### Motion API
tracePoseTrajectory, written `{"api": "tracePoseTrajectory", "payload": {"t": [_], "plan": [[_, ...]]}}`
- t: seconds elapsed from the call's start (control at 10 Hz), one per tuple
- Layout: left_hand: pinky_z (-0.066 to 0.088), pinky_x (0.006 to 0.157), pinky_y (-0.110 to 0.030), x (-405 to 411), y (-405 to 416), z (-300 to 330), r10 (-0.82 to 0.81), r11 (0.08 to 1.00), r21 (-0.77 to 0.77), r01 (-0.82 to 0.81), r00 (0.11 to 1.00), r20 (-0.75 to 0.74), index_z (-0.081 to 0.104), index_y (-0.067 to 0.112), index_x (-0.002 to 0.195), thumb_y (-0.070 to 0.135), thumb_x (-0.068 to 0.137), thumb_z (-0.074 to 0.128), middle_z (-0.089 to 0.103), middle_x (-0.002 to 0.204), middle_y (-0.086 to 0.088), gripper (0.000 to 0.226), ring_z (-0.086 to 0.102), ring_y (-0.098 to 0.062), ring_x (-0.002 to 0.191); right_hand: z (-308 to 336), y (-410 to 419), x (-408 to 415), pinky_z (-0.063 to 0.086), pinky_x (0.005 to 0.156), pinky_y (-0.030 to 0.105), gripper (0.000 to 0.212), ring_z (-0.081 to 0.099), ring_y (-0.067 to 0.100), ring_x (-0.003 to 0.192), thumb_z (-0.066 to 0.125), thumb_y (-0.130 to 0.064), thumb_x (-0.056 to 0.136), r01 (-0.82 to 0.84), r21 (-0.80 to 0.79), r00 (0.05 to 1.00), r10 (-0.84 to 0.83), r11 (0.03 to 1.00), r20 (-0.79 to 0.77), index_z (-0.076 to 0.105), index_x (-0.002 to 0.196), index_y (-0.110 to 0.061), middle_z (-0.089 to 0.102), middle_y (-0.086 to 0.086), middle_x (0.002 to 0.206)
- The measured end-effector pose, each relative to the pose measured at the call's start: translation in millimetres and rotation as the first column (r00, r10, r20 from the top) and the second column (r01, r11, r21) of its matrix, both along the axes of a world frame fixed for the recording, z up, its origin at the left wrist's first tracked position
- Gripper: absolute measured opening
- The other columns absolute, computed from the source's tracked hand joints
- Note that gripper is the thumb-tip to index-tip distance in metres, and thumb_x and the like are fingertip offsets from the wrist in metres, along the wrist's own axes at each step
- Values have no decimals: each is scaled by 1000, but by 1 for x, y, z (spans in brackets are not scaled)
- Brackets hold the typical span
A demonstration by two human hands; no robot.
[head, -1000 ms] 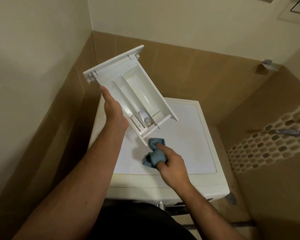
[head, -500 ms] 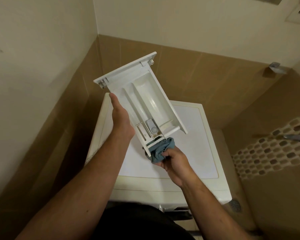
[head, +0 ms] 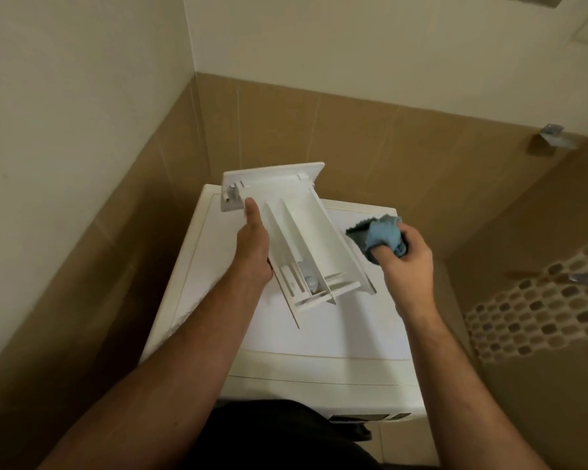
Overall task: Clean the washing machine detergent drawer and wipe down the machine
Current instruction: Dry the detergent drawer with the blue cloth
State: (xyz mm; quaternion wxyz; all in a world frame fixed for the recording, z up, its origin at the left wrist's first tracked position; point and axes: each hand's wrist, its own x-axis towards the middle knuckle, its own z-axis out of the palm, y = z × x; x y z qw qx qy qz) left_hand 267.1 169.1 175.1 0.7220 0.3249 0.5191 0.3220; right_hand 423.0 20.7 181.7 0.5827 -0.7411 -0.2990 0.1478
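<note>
Left hand (head: 252, 247) grips detergent drawer (head: 306, 239) above washing machine (head: 319, 351); right hand (head: 408, 262) fingers curled around blue cloth (head: 381, 234) beside it.

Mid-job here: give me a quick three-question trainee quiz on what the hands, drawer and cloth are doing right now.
1. True or false: the white plastic detergent drawer is slotted into the white washing machine.
2. Which hand holds the crumpled blue cloth? A) left hand B) right hand C) neither
3. Fill in: the cloth is at the drawer's ____ side, seen from the head camera.

Key: 1 false, the left hand holds it above the machine's top. 2 B. 3 right.
</note>
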Motion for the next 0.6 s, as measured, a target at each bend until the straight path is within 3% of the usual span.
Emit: {"api": "tracePoseTrajectory", "payload": {"t": [0.1,0.2,0.3,0.4,0.5,0.6], "plan": [[54,61,-28,11,-12,0,-10,1000,-8,10,1000,-25,57,25,125,72,92,29,70,104,-1,64,67,-20,91,14,23,-4,50,82,18,44,63,1,92,71,-13,78,-71,-52,977,80,996,199,64,122,-19,68,-15,101],[53,54,-20,25,-21,0,-45,996,76,47,999,-29,62,25,112,69,95,28,73,97,1,58,71,-12,80,23,48,-17,46,90,19,54,58,7,103,73,-14,77,-166,-83,924,185,983,336,60,129,-15,66,-2,120],[57,66,-23,36,-33,1,-107,980,170,109,994,-20,69,26,103,62,98,32,77,89,6,52,72,-8,82,28,69,-26,46,94,26,55,57,15,110,71,-14,78,-231,-126,884,262,965,387,58,131,-12,63,4,126],[55,87,-34,47,-42,-1,-141,964,227,139,990,-10,67,27,113,54,99,40,74,105,2,40,68,-15,101,27,78,-30,47,83,26,40,58,19,103,66,-19,84,-263,-184,864,316,947,392,60,123,-15,64,2,119],[50,92,-31,48,-49,-6,-136,963,240,123,990,38,58,20,122,33,105,40,66,116,-3,29,62,-16,107,23,73,-31,44,66,20,27,59,16,87,62,-13,84,-398,-184,799,438,899,412,63,110,-15,67,0,102],[52,83,-33,42,-51,-9,-201,945,262,198,980,-16,52,12,132,23,104,41,60,117,-3,32,60,-17,100,22,67,-27,48,75,27,34,57,18,91,59,-11,80,-491,-128,758,495,862,426,65,113,-11,68,3,104]]}}
